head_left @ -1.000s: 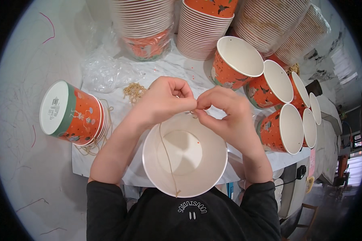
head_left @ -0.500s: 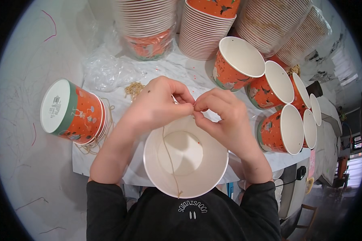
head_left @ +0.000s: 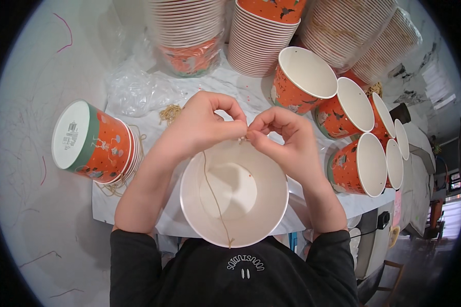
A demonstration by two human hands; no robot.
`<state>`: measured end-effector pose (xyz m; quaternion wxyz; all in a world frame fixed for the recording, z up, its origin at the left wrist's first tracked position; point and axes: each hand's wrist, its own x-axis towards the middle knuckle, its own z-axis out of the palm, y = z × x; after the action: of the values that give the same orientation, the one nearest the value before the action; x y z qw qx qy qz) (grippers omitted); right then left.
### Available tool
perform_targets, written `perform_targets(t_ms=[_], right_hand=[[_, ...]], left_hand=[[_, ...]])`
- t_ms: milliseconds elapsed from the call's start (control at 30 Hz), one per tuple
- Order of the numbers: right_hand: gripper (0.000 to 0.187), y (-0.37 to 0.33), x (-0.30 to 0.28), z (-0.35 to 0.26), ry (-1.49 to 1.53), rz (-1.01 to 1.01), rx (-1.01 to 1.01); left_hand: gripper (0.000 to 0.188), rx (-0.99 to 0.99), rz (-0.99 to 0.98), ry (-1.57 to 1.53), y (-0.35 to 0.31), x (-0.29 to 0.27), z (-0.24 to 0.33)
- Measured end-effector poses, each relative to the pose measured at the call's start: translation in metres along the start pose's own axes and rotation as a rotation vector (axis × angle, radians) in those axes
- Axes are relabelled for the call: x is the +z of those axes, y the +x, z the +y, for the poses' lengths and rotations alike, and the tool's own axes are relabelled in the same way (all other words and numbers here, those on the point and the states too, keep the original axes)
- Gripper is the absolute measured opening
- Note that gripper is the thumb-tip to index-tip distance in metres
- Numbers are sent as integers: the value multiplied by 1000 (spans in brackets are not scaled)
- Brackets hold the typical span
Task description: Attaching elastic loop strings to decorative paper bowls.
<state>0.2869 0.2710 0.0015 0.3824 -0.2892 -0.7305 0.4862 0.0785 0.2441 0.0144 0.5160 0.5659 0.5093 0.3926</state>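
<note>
Paper bucket [head_left: 246, 197] in the lower centre of the frame, open mouth up toward the viewer, near rim against the black shirt [head_left: 205, 266], a forearm on either side. Both hands sit at its far rim, so the bucket body lies below them in the frame.

Cord [head_left: 214, 196] crosses the mouth lengthwise, from beneath the left hand [head_left: 212, 120] down to a small knot at the near rim, slanting slightly right. Its upper stretch lies nearer the left hand than the right hand [head_left: 287, 133].

Hand state: thumb and forefinger pinched together on each, tips nearly meeting above the far rim. Pale bit of cord shows just under them; pinch read as on the cord, exact grip hidden.

Bucket look: cream-white inside, smooth, round rim, one tiny orange speck on the base; outer wall unseen. Cord tan, thin, a little slack.

Nearby: tangled cord bundle [head_left: 170, 113] beyond the left wrist; nested orange-and-green buckets [head_left: 105, 148] at mid left, lying tipped; crumpled clear plastic bag [head_left: 135, 92] at upper left; single open bucket [head_left: 310, 74] at upper right.
</note>
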Motion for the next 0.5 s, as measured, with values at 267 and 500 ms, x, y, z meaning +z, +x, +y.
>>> perform_targets(t_ms=[267, 500], right_hand=[[11, 3, 1, 5, 214, 5, 163], [9, 2, 4, 6, 119, 85, 105]], left_hand=[[4, -20, -19, -123, 4, 3, -4], [4, -8, -2, -116, 6, 4, -7]])
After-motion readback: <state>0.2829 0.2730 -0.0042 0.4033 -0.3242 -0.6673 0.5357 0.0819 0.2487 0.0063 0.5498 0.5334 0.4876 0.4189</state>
